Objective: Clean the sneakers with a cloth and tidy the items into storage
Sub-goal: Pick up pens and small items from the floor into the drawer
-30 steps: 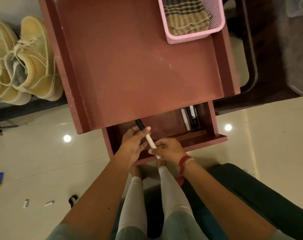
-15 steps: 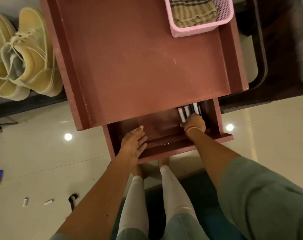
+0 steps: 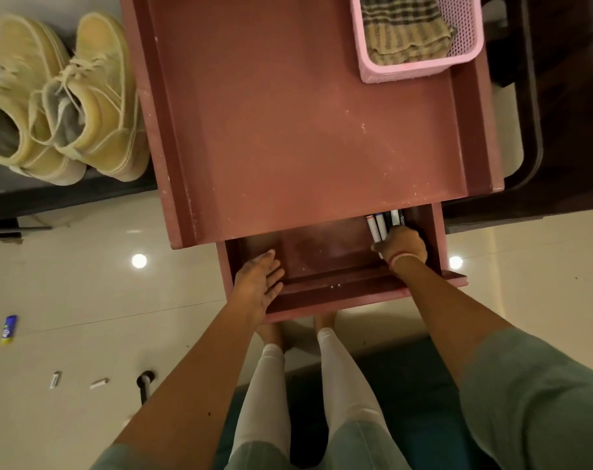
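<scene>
In the head view, a reddish-brown table (image 3: 305,130) with raised side edges is seen from above, and its drawer (image 3: 322,245) is pulled open toward the person. The left hand (image 3: 258,283) is laid flat on the drawer's near left corner, its fingers straight and held close together, with nothing gripped. The right hand (image 3: 402,245) is reached into the drawer's far right corner, where its fingers are curled over the near ends of a row of markers (image 3: 378,225) and the thumb is pressed against a white one. The markers lie side by side along the drawer's right wall; printing is carried on their barrels, but it is too small to be read. A pink band (image 3: 403,257) is worn on the right wrist. The striped cloth (image 3: 400,32) is folded inside a pink mesh basket (image 3: 417,71) at the table's far right corner. The pale yellow sneakers (image 3: 68,103) are stood side by side on a dark low shelf (image 3: 51,201) just left of the table, laces tied. On the glossy floor (image 3: 85,283), a small blue and yellow item (image 3: 8,329) is seen, its label blurred beyond reading.
</scene>
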{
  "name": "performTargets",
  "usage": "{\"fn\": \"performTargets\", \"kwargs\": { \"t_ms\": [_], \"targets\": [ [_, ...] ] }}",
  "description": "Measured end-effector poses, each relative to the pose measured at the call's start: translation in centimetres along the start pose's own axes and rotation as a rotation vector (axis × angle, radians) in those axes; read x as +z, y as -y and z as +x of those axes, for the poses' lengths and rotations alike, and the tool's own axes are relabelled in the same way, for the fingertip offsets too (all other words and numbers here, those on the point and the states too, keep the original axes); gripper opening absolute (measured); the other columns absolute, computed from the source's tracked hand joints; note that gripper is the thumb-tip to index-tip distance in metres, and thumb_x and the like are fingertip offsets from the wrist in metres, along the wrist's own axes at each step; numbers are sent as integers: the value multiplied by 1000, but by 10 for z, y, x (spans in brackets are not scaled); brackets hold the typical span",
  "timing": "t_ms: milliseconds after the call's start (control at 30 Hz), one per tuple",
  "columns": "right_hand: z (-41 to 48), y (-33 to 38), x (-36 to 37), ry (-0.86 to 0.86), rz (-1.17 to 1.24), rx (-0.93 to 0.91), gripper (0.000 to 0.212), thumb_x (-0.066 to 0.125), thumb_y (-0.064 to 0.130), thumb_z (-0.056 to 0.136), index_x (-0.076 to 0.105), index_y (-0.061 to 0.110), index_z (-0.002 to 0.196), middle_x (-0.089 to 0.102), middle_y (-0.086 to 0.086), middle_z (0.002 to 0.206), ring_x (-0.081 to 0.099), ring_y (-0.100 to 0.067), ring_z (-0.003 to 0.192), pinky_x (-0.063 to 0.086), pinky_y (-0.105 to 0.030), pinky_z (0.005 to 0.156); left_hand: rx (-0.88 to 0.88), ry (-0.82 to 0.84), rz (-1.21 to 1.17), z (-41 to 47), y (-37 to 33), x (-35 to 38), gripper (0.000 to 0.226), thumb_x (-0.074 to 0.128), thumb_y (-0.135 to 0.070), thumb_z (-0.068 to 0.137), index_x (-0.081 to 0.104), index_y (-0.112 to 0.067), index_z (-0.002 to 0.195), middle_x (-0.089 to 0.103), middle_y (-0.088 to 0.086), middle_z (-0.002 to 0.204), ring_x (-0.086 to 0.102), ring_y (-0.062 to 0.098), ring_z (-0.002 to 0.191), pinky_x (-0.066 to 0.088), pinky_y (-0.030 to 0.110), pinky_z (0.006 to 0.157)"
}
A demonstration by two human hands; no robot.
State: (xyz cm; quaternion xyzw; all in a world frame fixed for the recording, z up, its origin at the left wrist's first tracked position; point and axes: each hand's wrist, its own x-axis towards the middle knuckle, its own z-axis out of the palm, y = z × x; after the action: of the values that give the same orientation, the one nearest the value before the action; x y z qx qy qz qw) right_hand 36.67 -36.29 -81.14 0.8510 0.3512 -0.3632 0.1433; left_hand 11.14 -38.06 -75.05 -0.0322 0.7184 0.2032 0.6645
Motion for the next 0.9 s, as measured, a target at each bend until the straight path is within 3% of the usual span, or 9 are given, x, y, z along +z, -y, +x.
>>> {"fn": "performTargets", "kwargs": {
  "t_ms": [167,233,333,433,467,567,733,900],
  "targets": [
    [-82,6,-26,61,175,-194,19,70,30,82,58,15,81,62,-4,85,59,-22,83,47,-30,76,-18,-12,8,-42,-12,-16,21,59,-26,94,55,-17,113,60,2,115,56,21,111,42,39,105],
    [-132,10,-40,139,277,-275,20,67,26,84,53,21,72,59,2,76,57,-16,76,47,-27,73,-5,-27,27,-73,-19,-30,29,58,-24,95,52,-13,120,60,3,113,55,22,111,41,42,106],
    [-206,19,-65,177,323,-389,18,66,24,86,55,21,71,56,8,69,54,-9,69,41,-13,61,58,-52,45,-139,-32,-60,27,57,-19,95,55,-8,120,61,5,103,59,21,96,48,38,93],
    [-234,13,-72,197,306,-443,11,64,15,85,60,17,75,58,8,69,54,-6,68,38,-7,59,54,-55,102,-173,-38,-79,24,57,-21,95,54,-10,116,61,7,110,59,21,96,46,37,90],
    [-273,26,-99,221,267,-563,13,64,12,85,60,18,73,60,7,71,55,-7,70,41,-11,64,115,-88,-11,-222,-39,-108,27,58,-22,95,53,-9,118,60,8,112,59,22,99,46,37,91],
    [-293,31,-127,240,139,-646,19,61,15,86,56,28,72,57,13,71,54,-8,71,42,-22,70,168,-153,-97,-263,-45,-138,31,60,-23,94,54,-8,120,60,8,113,58,23,103,46,38,91],
    [-328,68,-149,238,-46,-766,7,60,17,86,57,23,84,61,3,83,57,-16,85,40,-23,74,200,-226,-361,-312,-15,-210,30,61,-24,93,53,-8,118,58,11,117,57,25,103,44,39,92],
    [-350,130,-127,354,-478,-804,13,62,18,83,56,28,75,60,6,88,58,-15,93,40,-19,77,117,-283,-609,-319,31,-256,22,57,-21,95,50,-12,115,57,9,110,55,24,99,44,37,87]
  ]
}}
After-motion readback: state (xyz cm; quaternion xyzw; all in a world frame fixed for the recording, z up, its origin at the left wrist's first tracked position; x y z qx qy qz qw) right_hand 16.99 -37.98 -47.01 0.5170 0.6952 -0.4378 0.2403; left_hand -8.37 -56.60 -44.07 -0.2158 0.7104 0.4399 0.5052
